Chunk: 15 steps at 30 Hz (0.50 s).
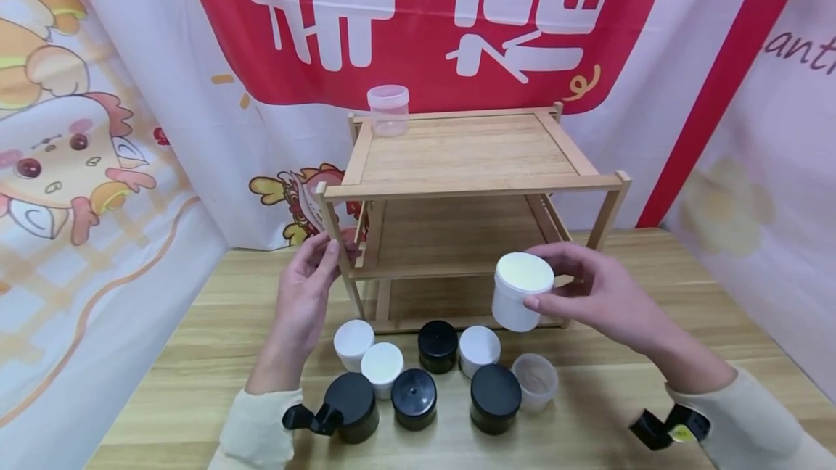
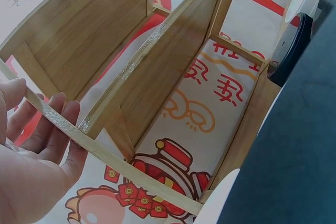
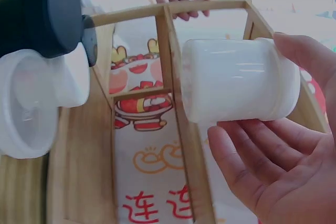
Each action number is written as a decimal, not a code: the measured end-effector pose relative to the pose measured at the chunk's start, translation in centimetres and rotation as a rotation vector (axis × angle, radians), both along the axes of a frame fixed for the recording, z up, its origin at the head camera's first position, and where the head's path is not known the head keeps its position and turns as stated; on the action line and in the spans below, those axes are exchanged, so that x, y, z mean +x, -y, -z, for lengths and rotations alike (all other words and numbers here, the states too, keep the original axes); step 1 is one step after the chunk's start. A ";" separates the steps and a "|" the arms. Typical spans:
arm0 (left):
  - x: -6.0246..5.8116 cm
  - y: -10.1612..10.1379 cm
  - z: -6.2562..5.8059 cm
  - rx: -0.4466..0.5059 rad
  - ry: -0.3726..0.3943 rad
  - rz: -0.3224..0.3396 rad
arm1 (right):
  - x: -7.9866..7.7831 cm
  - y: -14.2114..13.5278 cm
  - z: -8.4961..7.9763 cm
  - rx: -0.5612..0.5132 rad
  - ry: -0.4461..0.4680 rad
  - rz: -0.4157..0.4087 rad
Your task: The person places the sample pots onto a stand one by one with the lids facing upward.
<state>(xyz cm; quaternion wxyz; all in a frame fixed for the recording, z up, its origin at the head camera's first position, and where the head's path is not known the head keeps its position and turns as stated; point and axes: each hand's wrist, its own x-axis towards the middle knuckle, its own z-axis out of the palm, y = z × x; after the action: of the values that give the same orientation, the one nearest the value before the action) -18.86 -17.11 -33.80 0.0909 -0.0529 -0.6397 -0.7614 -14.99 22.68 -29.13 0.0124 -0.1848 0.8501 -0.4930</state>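
My right hand (image 1: 591, 299) holds a white lidded jar (image 1: 516, 303) between thumb and fingers, in front of the shelf's right side and above the table. In the right wrist view the white jar (image 3: 236, 80) appears sideways, its lid towards the thumb. My left hand (image 1: 312, 281) grips the left front post (image 1: 336, 234) of a three-tier wooden shelf (image 1: 470, 187). The left wrist view has the thumb on one side of that post (image 2: 115, 161) and the fingers on the other. A clear jar (image 1: 389, 111) stands on the top tier's far left corner.
Before the shelf stand several jars: white ones (image 1: 353, 343), black ones (image 1: 494, 399), and a clear one (image 1: 535, 381) at the right end. The table (image 1: 209, 339) is wood-grained. Printed cloth (image 1: 424, 35) hangs behind the shelf and along both sides.
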 end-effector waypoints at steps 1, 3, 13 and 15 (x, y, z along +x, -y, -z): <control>0.0 0.0 0.0 -0.001 0.002 0.002 | 0.0 0.1 -0.4 0.003 -0.001 0.000; 0.0 0.0 0.0 -0.004 0.004 0.007 | 0.1 0.3 -1.2 0.013 -0.003 -0.001; 0.1 0.2 0.0 -0.016 0.014 0.011 | 0.1 1.5 -3.5 0.071 0.004 -0.029; 0.1 0.2 0.0 -0.016 0.014 0.012 | 0.2 1.8 -3.8 0.080 0.008 -0.035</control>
<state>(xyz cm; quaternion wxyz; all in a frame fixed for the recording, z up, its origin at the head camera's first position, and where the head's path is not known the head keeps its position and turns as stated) -18.79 -17.36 -33.78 0.0817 -0.0521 -0.6460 -0.7571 -14.75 20.89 -25.35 0.0317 -0.1973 0.8656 -0.4591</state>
